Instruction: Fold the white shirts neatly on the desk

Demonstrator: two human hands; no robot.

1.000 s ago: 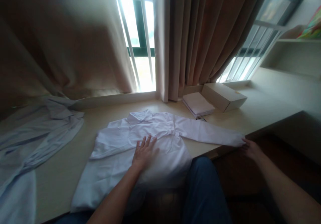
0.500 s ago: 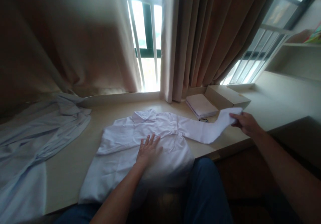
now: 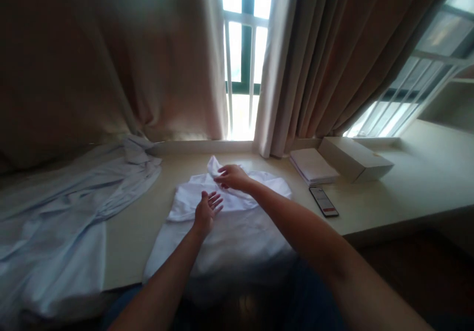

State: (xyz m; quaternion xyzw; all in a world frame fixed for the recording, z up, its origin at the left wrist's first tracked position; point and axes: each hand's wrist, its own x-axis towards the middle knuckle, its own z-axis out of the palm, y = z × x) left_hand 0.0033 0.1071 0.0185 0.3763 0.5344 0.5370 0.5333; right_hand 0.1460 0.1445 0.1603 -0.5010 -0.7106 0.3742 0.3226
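A white shirt lies flat on the pale table in front of me, its lower part hanging over the near edge. My right hand reaches across the shirt and pinches the end of its sleeve near the collar. My left hand hovers just over the shirt's chest, fingers spread, palm turned up a little, holding nothing.
A crumpled pale blue garment covers the table's left side. A phone lies right of the shirt, with a stack of papers and a flat cardboard box behind it. Brown curtains and a barred window stand at the back.
My right hand has carried the sleeve from the table's right edge over onto the shirt near the collar. My left hand has lifted off the cloth. The phone has come into view.
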